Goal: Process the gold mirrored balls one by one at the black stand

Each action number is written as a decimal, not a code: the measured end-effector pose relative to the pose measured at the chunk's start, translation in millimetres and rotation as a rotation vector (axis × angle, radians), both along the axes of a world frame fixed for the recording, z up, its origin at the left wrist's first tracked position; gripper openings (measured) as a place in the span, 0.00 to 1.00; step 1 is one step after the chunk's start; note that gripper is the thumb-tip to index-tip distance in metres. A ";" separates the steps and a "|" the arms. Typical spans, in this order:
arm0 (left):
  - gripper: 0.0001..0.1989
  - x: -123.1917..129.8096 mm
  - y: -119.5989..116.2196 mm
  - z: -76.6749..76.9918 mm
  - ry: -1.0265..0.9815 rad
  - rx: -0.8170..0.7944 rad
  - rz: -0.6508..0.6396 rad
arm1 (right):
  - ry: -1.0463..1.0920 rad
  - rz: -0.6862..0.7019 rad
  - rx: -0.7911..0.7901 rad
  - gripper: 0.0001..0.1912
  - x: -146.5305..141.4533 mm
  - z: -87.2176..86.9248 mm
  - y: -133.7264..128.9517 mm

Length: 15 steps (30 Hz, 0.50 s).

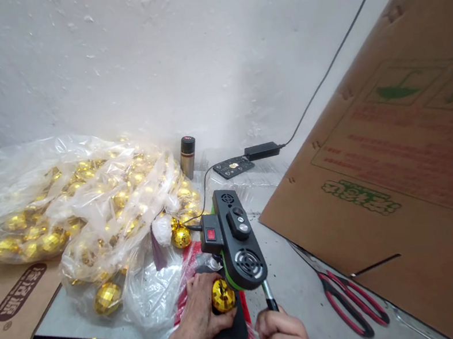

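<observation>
My left hand point(205, 309) is closed around a gold faceted ball ornament point(223, 295), thumb and fingers at its sides. The ball sits over a dark pad point(237, 328) on a red sheet, beside the lower end of a black device point(240, 243) with round vents and a red switch. My right hand point(281, 338) is wrapped round the black grip of a metal rod handle point(269, 296) that sticks out from under this device. Whether rod and device are joined is hidden. A smaller gold ball point(181, 236) lies left of the device.
Clear plastic bags point(98, 215) of gold balls fill the left, with another bag at the front edge. Red-handled scissors point(350, 299) lie on the right, against a large cardboard box point(404, 161). A spray can point(188, 157) and a corded black adapter point(262, 151) are near the wall.
</observation>
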State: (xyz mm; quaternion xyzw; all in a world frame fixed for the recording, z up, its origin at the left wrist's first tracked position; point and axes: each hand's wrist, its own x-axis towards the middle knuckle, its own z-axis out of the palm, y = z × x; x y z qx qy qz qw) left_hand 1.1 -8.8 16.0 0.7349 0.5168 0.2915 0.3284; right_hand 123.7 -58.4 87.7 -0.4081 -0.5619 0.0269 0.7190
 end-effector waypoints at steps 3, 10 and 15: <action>0.22 0.8 0.0 -1.1 0.005 0.000 0.001 | -0.005 -0.057 0.132 0.22 -4.8 8.3 5.4; 0.23 1.1 0.1 -1.8 0.004 -0.001 0.000 | -0.020 -0.075 0.127 0.21 -3.5 1.1 4.5; 0.24 1.7 -0.3 -3.2 0.007 0.012 0.004 | -0.004 -0.047 0.132 0.21 -4.3 1.4 4.0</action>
